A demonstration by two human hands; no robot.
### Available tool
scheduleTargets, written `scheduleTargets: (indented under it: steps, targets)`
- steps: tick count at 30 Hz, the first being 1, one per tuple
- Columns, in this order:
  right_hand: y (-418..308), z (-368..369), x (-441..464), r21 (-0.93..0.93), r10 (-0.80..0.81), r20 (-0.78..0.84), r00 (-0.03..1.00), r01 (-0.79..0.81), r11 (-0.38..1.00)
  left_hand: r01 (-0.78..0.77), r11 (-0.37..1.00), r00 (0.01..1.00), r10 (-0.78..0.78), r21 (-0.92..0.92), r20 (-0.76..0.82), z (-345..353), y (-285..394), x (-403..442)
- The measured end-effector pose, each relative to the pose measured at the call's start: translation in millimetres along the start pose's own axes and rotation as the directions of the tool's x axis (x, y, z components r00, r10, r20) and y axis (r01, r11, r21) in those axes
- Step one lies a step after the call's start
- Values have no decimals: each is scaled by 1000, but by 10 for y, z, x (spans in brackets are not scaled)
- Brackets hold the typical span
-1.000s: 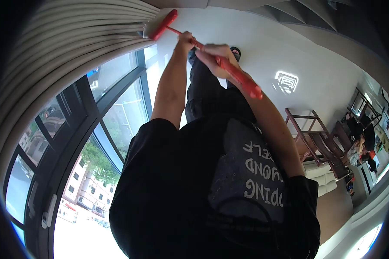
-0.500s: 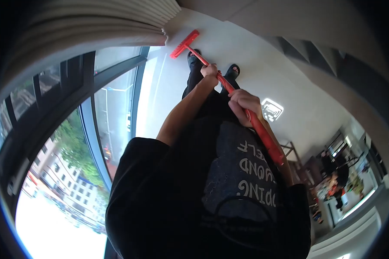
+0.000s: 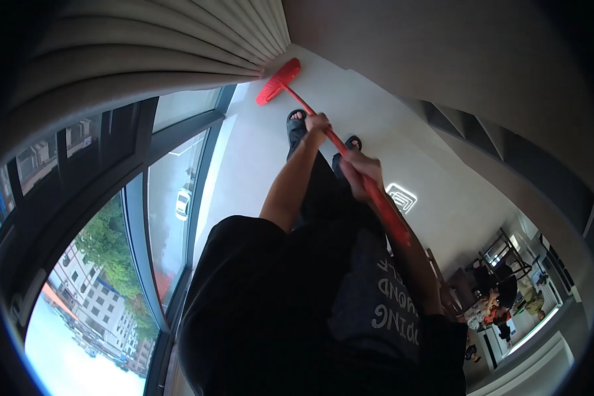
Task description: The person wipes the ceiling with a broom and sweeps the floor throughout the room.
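Observation:
Both my hands are wrapped round the handle of a red broom point(image 3: 278, 82). My left hand point(image 3: 317, 123) grips the thin shaft farther down, nearer the broom head. Closer to my body, my right hand point(image 3: 363, 173) is closed on the thicker upper part, slightly blurred. The handle's end slants past my right forearm toward my chest. On the pale floor point(image 3: 244, 158), the broom head lies beside the lower edge of the grey pleated curtain point(image 3: 178, 46), just ahead of my sandalled feet.
A tall dark-framed window point(image 3: 135, 224) stands on the left, with trees and buildings outside. A wall point(image 3: 376, 39) runs along the upper right. Dark wooden chairs point(image 3: 452, 290) and several cluttered items are at the lower right.
The broom head first came away from the curtain toward my feet, and now lies a little farther ahead of them, against the curtain's edge. Both hands have kept their hold while the view shifted.

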State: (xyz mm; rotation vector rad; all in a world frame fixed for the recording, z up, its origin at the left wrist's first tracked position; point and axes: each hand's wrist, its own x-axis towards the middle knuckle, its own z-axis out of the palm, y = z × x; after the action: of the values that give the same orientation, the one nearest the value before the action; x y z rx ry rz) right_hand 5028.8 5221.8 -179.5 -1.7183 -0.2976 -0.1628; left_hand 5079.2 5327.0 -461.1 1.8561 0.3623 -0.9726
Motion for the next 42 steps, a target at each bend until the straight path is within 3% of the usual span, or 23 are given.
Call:
scheduleTargets:
  steps: [1,2,3,4,5,9,11,13,15,17,20,22,25,26,28,30,33,35,37,38,40,41,42]
  targets:
    - [-66,-165,-169,12,189,51,981,-190,982,3,1000,1000,-3,5,3,243,-162,58]
    - [-172,-352,-334,16,374,110,921,-377,926,173,947,974,-205,-271,-94,619,-345,109]
    - [-294,-412,-419,-69,391,79,917,-386,920,284,793,900,-414,-539,-134,846,-412,121]
    - [-397,-444,-426,-154,396,45,917,-385,910,301,820,851,-461,-487,-252,767,6,-299]
    - [-434,-483,-492,-153,390,47,920,-379,913,375,763,846,-513,-527,-141,634,322,-600]
    - [-527,-448,-581,3,327,-64,943,-328,945,317,646,836,-536,-694,-117,580,583,-882]
    - [-579,-392,-357,85,140,-89,986,-132,988,302,615,824,-553,-729,-125,413,644,-923]
    - [-583,-297,65,24,45,-55,997,-43,999,122,370,900,-433,-921,-55,146,607,-728]
    - [-503,-139,413,-50,-76,-13,997,75,996,106,-7,948,-301,-994,104,-126,443,-307]
    - [-370,10,608,-88,-48,-6,999,48,995,75,369,916,-394,-926,-82,-517,851,-296]
    - [-39,111,654,-61,0,54,999,4,998,116,484,906,-409,-867,-106,-544,667,171]
    - [130,89,424,-61,46,114,992,-39,997,223,743,952,-305,-630,-23,-508,661,133]
    - [186,-22,83,-127,211,123,970,-196,972,386,767,912,-400,-513,88,-227,441,168]
    - [118,-52,0,-98,146,64,987,-140,985,279,960,960,-279,-22,-22,80,20,457]
    - [-120,-130,-261,-62,101,3,995,-101,993,351,927,935,-354,-131,-1,351,-21,219]
    - [-301,-262,-381,-97,350,-13,937,-349,932,431,837,894,-446,-338,36,544,104,-33]
    - [-313,-490,-581,1,214,-8,977,-214,977,508,599,822,-553,-619,140,767,363,-506]
    - [-364,-569,-510,3,184,1,983,-184,983,471,664,856,-503,-580,118,670,587,-669]
    - [-480,-610,-297,30,79,62,995,-81,996,288,611,858,-506,-737,-85,542,787,-760]
    - [-551,-573,-125,51,14,57,998,-17,999,261,567,858,-508,-781,-82,409,875,-793]
    - [-639,-477,225,30,-27,105,994,24,999,160,550,984,-154,-820,88,26,740,-643]
    - [-635,-413,336,5,-53,154,987,53,999,157,578,955,-294,-801,-25,-115,883,-695]
    - [-572,-328,438,14,-83,190,978,82,997,31,649,966,-214,-760,-143,-184,450,-250]
